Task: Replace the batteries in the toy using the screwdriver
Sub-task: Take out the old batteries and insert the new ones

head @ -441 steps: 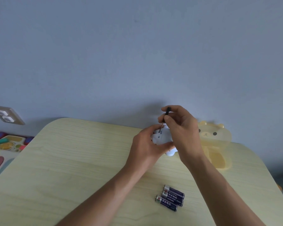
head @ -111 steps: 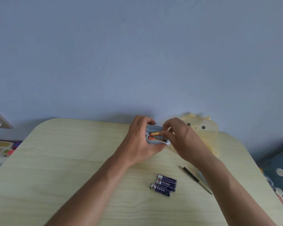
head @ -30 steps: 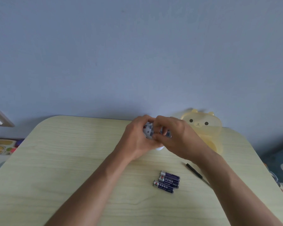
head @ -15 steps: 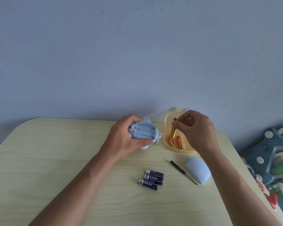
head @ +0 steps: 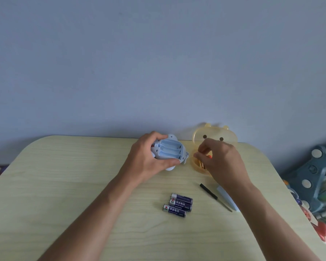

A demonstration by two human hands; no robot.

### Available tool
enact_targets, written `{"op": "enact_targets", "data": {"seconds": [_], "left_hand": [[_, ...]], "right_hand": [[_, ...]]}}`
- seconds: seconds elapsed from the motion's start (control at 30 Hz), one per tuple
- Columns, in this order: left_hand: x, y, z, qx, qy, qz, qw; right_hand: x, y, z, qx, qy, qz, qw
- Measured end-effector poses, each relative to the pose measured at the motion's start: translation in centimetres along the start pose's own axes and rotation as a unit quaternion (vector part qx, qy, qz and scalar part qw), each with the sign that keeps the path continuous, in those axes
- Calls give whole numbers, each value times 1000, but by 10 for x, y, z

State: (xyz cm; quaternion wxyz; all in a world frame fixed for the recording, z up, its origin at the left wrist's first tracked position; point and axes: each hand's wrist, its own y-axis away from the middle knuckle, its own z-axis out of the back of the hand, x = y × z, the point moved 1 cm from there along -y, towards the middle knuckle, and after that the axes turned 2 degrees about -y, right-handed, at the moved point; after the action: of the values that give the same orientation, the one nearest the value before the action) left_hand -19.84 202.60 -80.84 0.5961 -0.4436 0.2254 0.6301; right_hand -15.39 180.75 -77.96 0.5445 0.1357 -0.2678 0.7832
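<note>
Toy (head: 169, 150) in left grip (head: 149, 159)

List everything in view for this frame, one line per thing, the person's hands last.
toy: 1, pale blue, far centre of table, battery bay open and empty
new batteries: 3, dark blue, side by side on table
old batteries: count unclear, orange, in container
container: 1, yellow, bear-face lid up, right of toy
screwdriver: 1, black, on table
cover: 1, pale blue, beside screwdriver
table: 1, light wood
left hand: grips toy
right hand: over container, fingers curled
</note>
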Motion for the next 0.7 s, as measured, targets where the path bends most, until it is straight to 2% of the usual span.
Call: {"op": "enact_targets", "data": {"seconds": [0.17,0.27,0.33,0.4,0.47,0.7], "left_hand": [[1,0,-1,-2,-1,-3,1000],[0,1,-1,-1,0,2,1000],[0,0,-1,-1,-1,4,1000],[0,-1,-1,1,-2,6,1000],[-1,0,-1,2,-5,8,1000],[0,1,-1,-3,3,-1,1000]], "right_hand": [[-3,4,-10,-13,75,50,996],[6,9,2,-29,45,78,996],[21,16,14,37,-12,109,993],[40,25,22,179,-45,128,974],[51,34,22,268,-37,149,951],[53,42,12,295,50,175,938]]}}
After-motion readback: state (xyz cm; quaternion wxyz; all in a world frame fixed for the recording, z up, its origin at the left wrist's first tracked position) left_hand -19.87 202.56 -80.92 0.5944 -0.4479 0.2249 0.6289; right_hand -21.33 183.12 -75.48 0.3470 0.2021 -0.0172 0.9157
